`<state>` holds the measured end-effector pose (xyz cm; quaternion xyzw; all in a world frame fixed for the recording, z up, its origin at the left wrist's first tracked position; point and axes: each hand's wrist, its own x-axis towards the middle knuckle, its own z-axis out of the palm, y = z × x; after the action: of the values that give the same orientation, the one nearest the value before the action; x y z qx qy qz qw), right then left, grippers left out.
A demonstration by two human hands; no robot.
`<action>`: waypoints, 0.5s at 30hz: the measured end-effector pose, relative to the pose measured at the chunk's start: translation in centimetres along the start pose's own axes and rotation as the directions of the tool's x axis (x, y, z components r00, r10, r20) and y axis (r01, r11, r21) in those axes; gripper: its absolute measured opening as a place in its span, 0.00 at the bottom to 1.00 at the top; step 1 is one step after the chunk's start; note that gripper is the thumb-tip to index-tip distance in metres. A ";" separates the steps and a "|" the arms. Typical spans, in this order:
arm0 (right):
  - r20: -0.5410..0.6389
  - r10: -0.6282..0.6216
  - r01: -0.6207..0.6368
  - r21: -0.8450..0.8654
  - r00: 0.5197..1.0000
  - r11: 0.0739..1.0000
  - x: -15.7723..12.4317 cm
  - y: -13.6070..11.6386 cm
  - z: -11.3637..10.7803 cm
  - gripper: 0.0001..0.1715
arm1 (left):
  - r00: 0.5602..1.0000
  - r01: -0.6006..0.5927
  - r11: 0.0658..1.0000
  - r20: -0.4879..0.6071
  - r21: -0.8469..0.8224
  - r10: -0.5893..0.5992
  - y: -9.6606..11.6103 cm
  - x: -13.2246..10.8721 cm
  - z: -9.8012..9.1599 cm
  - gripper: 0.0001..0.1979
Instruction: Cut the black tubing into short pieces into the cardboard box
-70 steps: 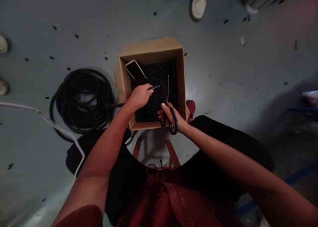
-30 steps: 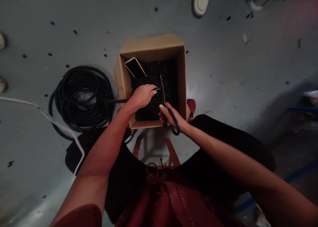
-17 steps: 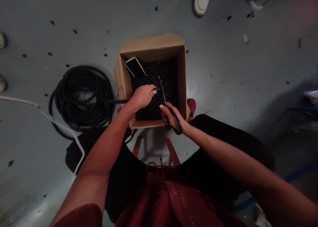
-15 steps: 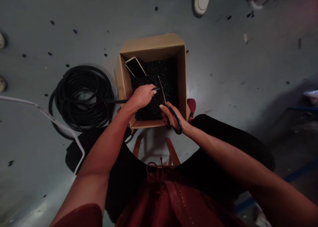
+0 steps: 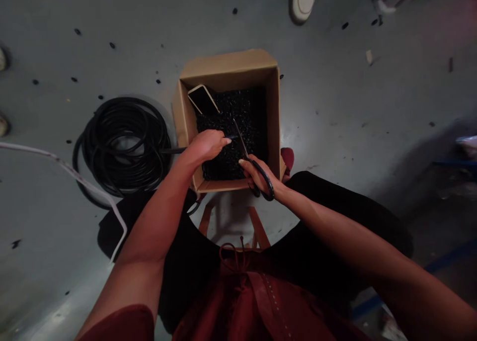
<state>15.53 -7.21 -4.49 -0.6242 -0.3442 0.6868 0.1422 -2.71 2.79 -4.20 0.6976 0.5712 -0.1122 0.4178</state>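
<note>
The left hand [image 5: 209, 143] pinches the black hose [image 5: 173, 151] near its end, over the cardboard box [image 5: 229, 62], likely the steadiest hold on something that looks light and springy, while the right hand [image 5: 260, 174] grips scissors [image 5: 244, 148], blades right by that end!

Head view, facing forward and steeply down.
We look from above the wearer's red garment [image 5: 227, 301], nearest the lens, towards the left hand [image 5: 208, 144] and right hand [image 5: 267, 171] near mid-frame, floor [image 5: 346, 92] beyond.
</note>
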 end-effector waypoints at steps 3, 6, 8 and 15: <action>-0.002 -0.014 0.013 -0.017 1.000 1.000 0.1 0.2 0.0 0.18 | 1.000 0.009 1.000 -0.022 0.009 -0.009 -0.1 0.1 0.6 0.15; -0.003 -0.005 0.005 -0.026 1.000 1.000 0.1 0.3 0.1 0.18 | 1.000 0.017 0.999 -0.025 0.044 -0.015 -0.2 0.0 0.8 0.17; -0.001 0.000 0.000 -0.039 1.000 0.999 0.1 0.4 0.1 0.17 | 1.000 0.022 0.998 -0.014 0.059 -0.021 -0.2 0.0 0.8 0.17; 0.013 -0.012 0.013 -0.052 1.000 0.999 0.1 0.6 0.2 0.16 | 0.999 0.030 0.994 0.008 0.106 -0.031 -0.1 0.0 0.6 0.18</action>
<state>15.47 -7.61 -4.99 -0.6213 -0.3668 0.6805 0.1279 -2.58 2.34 -4.59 0.7094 0.5730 -0.1520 0.3812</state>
